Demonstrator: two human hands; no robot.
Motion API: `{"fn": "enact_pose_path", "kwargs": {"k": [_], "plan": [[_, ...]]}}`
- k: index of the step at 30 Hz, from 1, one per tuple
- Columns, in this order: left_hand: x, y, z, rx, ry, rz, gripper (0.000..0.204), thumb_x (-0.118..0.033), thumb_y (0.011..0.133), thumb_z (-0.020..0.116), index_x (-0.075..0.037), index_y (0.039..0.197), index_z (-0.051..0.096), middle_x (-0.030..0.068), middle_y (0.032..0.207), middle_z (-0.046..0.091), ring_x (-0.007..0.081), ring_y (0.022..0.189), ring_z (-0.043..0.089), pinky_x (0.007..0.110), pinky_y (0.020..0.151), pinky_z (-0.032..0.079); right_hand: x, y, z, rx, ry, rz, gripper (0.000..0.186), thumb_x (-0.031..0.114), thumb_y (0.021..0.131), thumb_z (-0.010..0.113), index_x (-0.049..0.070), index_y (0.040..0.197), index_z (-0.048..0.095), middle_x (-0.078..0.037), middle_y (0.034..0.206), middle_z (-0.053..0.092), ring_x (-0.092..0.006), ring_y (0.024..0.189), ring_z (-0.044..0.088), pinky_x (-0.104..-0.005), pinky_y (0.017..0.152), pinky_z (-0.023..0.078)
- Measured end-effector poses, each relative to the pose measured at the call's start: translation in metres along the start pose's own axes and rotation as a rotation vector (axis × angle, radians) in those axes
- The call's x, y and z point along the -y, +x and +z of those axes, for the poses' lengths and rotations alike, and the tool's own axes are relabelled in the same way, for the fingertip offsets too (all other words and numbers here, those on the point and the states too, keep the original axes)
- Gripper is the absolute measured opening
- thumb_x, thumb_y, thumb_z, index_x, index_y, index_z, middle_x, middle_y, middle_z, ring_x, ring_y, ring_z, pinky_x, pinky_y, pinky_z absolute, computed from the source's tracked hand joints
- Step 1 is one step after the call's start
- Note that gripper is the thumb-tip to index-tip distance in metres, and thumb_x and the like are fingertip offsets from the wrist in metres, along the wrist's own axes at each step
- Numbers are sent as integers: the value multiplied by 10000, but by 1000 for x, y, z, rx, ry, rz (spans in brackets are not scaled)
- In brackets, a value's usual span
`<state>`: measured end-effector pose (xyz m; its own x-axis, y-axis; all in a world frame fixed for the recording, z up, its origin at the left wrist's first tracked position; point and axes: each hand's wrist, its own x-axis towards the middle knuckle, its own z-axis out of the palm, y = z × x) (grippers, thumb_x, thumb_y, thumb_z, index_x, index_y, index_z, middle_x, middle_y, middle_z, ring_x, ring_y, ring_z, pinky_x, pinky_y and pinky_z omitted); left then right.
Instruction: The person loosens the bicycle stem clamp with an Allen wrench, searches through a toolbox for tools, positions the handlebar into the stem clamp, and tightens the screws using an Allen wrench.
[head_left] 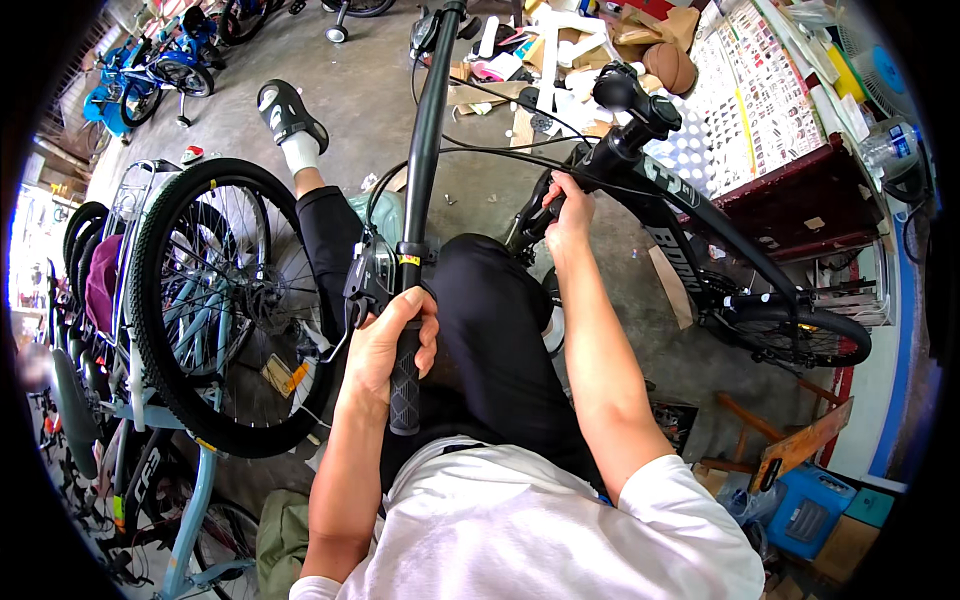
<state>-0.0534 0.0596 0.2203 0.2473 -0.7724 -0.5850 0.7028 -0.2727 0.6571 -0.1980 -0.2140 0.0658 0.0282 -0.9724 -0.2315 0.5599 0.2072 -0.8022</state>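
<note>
My left hand (395,340) is wrapped round the black rubber grip (404,395) at the near end of a long black handlebar (428,140). Just beyond that hand sit a brake lever and shifter (370,278), with black cables looping away. My right hand (570,212) is closed round the upper part of a dark fork (532,218) on a black bicycle frame (685,235). The handlebar lies apart from the stem (640,108), and cables run between them. No wheel shows in the fork, though its lower end is partly hidden by my knee.
A loose wheel with a black tyre (147,310) stands close at my left, against several parked bicycles. Cardboard, scraps and a basketball (670,68) lie ahead. At right are a dark red cabinet (800,190), a wooden stool (800,440) and a blue case (808,510).
</note>
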Motion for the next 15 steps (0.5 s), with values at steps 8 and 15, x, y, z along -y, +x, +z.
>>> {"fn": "enact_pose_path", "kwargs": {"k": [8, 15], "plan": [[8, 0, -2, -17, -4, -22, 261, -293, 949, 658, -34, 934, 620, 51, 659, 567, 125, 466, 517, 265, 421, 401, -2, 5, -11, 55, -19, 44, 166, 134, 877, 713, 57, 788, 596, -50, 620, 587, -175, 516, 551, -310, 538, 449], [8, 3, -4, 23, -20, -19, 270, -304, 958, 649, -37, 947, 608, 48, 653, 564, 123, 460, 513, 264, 419, 409, 10, -8, -21, 39, -182, 100, 215, 255, 908, 727, 50, 893, 662, -75, 741, 684, -179, 657, 637, -303, 663, 487]]}}
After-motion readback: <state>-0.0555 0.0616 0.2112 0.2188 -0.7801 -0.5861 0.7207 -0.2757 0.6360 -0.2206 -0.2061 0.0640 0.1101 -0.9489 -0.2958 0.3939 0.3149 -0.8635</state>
